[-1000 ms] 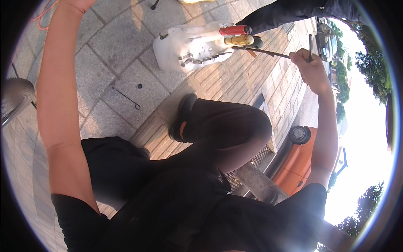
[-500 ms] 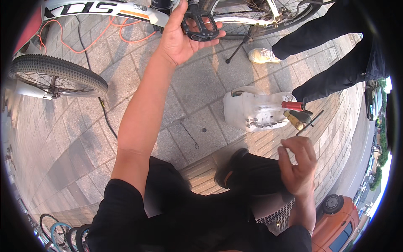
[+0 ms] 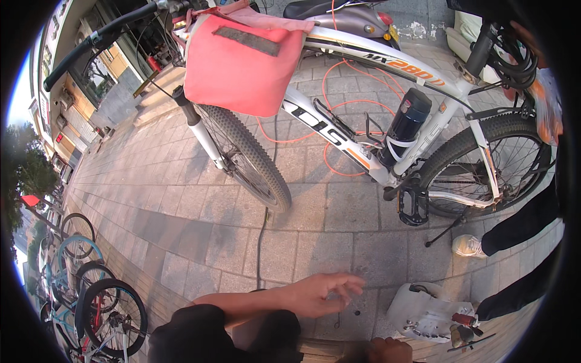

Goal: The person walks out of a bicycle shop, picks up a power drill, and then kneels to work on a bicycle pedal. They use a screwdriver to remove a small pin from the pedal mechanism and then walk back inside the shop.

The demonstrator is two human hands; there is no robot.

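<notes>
My left hand [image 3: 327, 293] reaches over the paving with its fingers apart and nothing in it. At the lower edge my right hand [image 3: 388, 349] shows only in part, its fingers curled in; whatever they may hold is hidden. Just beyond my left fingers lie a small dark round piece [image 3: 357, 313] and a thin hooked wire [image 3: 337, 320]. A white bicycle [image 3: 327, 134] stands across the far side on its kickstand [image 3: 446, 233]. Its black pedal [image 3: 413, 206] is well apart from both hands. To the right sits a cut white plastic jug [image 3: 417, 311] with a red-handled tool [image 3: 463, 319].
A red bag [image 3: 242, 66] hangs at the handlebar, and a dark bottle [image 3: 408, 115] sits in the frame's cage. An orange hose [image 3: 330, 158] runs behind the bicycle. Another person's shoe [image 3: 469, 245] is near the rear wheel. Several bicycles [image 3: 112, 314] stand at left.
My left hand has let go of the pedal and drawn back toward me. My right hand has dropped to the lower edge of the view. The view has swung up and left, showing the whole bicycle.
</notes>
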